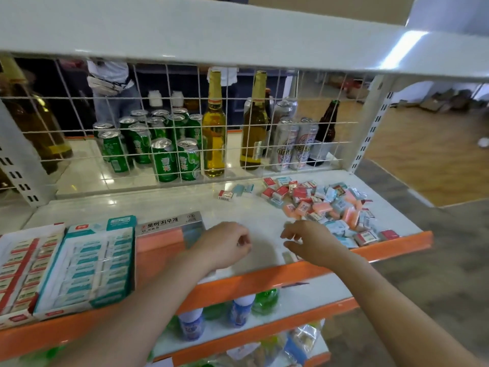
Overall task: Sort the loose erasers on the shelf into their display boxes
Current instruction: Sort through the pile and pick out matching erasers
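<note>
Shelf (164, 207): white surface with an orange front lip, backed by a white wire grid (169, 123). Behind the grid stand green cans (164, 157), two tall yellow bottles (214, 133), silver cans (293, 144) and a dark bottle (326, 133).

Display boxes, at the left of the shelf, side by side along the front lip: a red-and-white box (23, 271) filled with rows of red-banded erasers; a teal box (90, 263) filled with rows of teal-labelled erasers; an orange box (164, 237) with a grey printed header, partly hidden by the left forearm.

Loose erasers (325, 207): a heap at the right of the shelf, small wrapped blocks in red-and-white, pale blue and pink-orange, lying at all angles. One red-and-white eraser (225, 195) lies apart near the grid, with a few pale blue ones just beside it.

Left hand (225, 245): above the bare middle of the shelf, fingers curled inward; whether it grasps anything cannot be told.

Right hand (307, 242): at the near edge of the heap, fingers bent downward; blurred, grip cannot be told.
</note>
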Available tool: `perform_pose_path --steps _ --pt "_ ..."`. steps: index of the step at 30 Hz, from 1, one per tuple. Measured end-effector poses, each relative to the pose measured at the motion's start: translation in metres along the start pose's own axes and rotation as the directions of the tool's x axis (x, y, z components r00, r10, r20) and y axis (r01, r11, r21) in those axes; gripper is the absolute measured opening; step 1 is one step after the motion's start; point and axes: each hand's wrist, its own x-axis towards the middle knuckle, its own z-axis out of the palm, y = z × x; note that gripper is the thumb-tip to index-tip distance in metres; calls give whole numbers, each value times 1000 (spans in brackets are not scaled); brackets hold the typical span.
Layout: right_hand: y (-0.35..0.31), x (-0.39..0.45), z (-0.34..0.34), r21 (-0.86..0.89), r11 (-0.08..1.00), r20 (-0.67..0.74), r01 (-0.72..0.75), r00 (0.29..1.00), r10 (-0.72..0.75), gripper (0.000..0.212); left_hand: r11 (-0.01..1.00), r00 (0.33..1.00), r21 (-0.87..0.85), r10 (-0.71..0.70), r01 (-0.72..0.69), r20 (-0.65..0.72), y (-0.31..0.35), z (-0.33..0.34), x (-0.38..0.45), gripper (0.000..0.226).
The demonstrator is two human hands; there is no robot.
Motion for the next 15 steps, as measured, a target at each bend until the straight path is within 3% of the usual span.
perform_pose_path --steps 10,15 --pt "49 -20 -2 79 986 -42 -146 988 150 22 997 998 -62 39 -36 56 37 31 39 23" --pt "64 -21 -6 69 984 -58 -163 984 167 24 996 993 -89 -9 20 120 53 50 55 35"
